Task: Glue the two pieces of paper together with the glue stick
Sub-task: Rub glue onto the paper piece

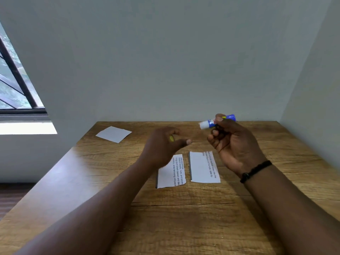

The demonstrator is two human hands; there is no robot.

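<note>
A: While the right hand (233,144) holds the glue stick (217,121) up above the far side of the counter (184,218), its grip is curled round the blue barrel, white end pointing left. The cap looks to be off, wouldn't you say?

B: Looks that way. The left hand (163,144) hangs just beside it with something small and yellow (171,138) tucked in its fingers, possibly that cap, though it's too blurred to call. Whether that grip is clamped on it or just loosely curled, nobody can tell from here.

A: So the step in hand reads as getting the stick ready, with no glue on paper yet.

B: Agreed. Both pieces lie flat below the hands: the left printed piece (172,172), partly hidden under the left wrist, and the right printed piece (204,167) just beside it, a narrow strip of bare wood between them. White paper, lines of black text, a dark edge on the left side of each.

A: Next move, then?

B: Bring the white tip down onto one piece and run it along the edge that will overlap, with the free hand pinning the sheet. Light paper will likely skid otherwise.

A: And a third blank sheet (114,134) sits well apart, far left.
</note>
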